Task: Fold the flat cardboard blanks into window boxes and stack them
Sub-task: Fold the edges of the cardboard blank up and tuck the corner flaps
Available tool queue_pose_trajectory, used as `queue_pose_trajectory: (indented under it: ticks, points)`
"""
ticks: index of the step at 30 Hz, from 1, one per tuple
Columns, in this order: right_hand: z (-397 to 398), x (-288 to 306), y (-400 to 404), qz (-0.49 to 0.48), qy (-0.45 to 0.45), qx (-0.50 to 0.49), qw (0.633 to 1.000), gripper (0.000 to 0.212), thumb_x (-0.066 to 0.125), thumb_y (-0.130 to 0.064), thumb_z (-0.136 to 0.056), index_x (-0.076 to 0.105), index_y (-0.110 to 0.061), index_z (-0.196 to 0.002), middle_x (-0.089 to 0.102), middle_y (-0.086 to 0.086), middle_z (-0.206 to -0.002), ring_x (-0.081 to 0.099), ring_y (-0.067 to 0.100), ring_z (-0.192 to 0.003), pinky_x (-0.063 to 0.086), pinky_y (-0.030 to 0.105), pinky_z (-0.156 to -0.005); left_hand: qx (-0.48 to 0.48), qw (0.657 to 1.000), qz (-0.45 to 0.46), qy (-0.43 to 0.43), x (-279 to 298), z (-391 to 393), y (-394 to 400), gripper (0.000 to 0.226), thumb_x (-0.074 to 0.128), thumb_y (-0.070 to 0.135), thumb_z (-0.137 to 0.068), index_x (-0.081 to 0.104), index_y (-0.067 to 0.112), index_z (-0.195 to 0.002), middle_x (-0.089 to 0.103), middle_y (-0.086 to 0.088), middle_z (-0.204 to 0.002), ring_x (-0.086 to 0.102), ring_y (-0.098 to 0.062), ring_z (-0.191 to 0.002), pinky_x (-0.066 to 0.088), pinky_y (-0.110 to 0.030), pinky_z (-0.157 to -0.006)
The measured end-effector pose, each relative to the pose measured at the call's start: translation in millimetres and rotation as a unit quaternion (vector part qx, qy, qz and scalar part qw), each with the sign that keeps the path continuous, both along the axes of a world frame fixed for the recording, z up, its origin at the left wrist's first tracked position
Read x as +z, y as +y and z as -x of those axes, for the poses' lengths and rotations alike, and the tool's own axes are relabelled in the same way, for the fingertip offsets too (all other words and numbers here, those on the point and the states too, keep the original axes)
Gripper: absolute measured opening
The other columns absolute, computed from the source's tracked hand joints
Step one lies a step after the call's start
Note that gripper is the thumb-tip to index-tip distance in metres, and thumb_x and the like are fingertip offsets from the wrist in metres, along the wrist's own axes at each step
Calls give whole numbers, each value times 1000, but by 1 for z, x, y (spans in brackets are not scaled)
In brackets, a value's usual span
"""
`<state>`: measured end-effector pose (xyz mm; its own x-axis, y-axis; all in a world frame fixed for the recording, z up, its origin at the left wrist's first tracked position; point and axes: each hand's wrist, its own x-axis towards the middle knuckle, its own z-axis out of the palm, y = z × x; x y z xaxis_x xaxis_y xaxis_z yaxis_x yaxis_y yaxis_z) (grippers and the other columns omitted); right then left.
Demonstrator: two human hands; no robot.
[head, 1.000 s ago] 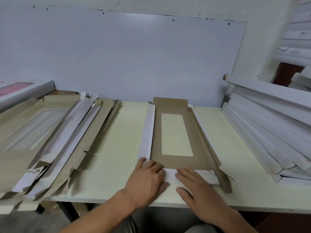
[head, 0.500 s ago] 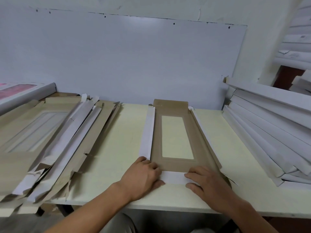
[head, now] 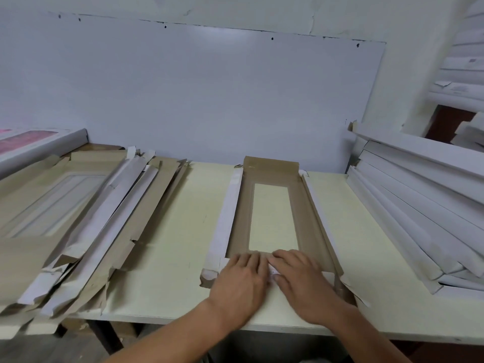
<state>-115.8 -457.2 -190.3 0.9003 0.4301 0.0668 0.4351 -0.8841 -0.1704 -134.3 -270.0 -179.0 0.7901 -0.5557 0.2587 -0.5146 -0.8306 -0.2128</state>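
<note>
- I'm on the near end flap: left hand (head: 239, 280) and right hand (head: 301, 280), fingers flat, gripping nothing, press it onto the blank (head: 306, 213).
- Next, I'd raise the side walls.

Near end flap of the cardboard blank (head: 241, 218) hidden under the left hand (head: 242, 281) and right hand (head: 301, 281), fingers blurry, pile of flat blanks (head: 65, 218) cut off at left edge, stack of white boxes (head: 424, 205) cut off at right edge
</note>
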Motion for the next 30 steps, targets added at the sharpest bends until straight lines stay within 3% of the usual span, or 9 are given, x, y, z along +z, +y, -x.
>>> queue_pose_trajectory:
  ticks: [3, 7, 11, 14, 18, 20, 23, 28, 30]
  points:
    - [0, -7, 5, 88, 75, 3, 993, 62, 0, -56, -100, -20, -31, -153, -22, -17, -161, -29, 8, -146, -11, 46, -121, 6, 985, 20, 171, -12, 1, 0, 72, 16, 49, -104, 10, -2, -154, 10, -21, -162, 6, -31, -151, 6, -41, -123]
    - [0, -4, 0, 100, 115, -18, 988, 97, -23, -79, -70, -27, -26, -150, -36, -14, -154, -37, 9, -141, -17, 47, -120, 22, 958, -5, 285, -7, 5, 9, 103, 7, 79, -86, -16, 2, -152, -23, -15, -159, -28, -25, -146, -12, -41, -122]
    - [4, 2, -19, 121, 116, -56, 984, 98, -17, -79, -73, -23, -22, -153, -30, -11, -159, -32, 10, -144, -18, 42, -120, 77, 954, -72, 280, 3, 10, 11, 102, 9, 76, -90, -8, -4, -152, -13, -24, -160, -14, -33, -149, -3, -45, -123]
    - [3, 8, -19, 159, 110, -57, 979, 87, -6, -71, -88, -11, -19, -157, -16, -6, -164, -17, 14, -150, -11, 39, -122, 80, 975, -53, 202, 12, 6, 0, 68, 19, 51, -104, 26, -3, -145, 25, -26, -153, 22, -39, -142, 18, -46, -118]
    - [-19, 24, -24, 89, 47, -21, 995, 45, 26, -38, -106, 52, -19, -136, 50, -1, -142, 44, 17, -131, 28, 34, -115, -30, 985, 47, 165, 13, -5, -15, 48, 39, 10, -93, 32, 13, -140, 42, -8, -138, 37, -27, -130, 22, -43, -113]
    - [-33, 37, -36, 37, 50, -14, 998, 35, 41, -15, -100, 63, -15, -127, 60, 2, -127, 53, 20, -120, 34, 27, -106, -41, 984, 75, 155, 13, -6, -17, 43, 40, 6, -89, 39, 15, -130, 48, -6, -125, 43, -27, -117, 26, -41, -109]
    - [-54, 54, -72, -33, 38, -26, 998, 58, 51, 12, -77, 68, -15, -125, 61, 9, -130, 53, 27, -125, 30, 15, -101, -62, 982, 103, 146, 12, -2, -8, 27, 39, 6, -86, 46, 17, -110, 50, -3, -109, 44, -24, -103, 29, -37, -100]
    - [-74, 55, -116, 233, 27, -19, 972, 79, 40, 7, -78, 42, -35, -145, 23, -12, -160, 10, 18, -150, 17, 32, -117, -143, 966, 90, 197, 21, 1, 42, 25, 48, 5, -76, 43, 25, -91, 48, 7, -93, 43, -16, -94, 31, -35, -96]
    - [-75, 58, -122, 278, 4, -2, 961, 65, 43, -2, -82, 45, -37, -138, 33, -12, -152, 18, 15, -145, 23, 28, -110, -138, 965, 59, 216, 30, -3, 70, 22, 52, 6, -73, 40, 23, -81, 46, 10, -89, 43, -13, -95, 30, -33, -93]
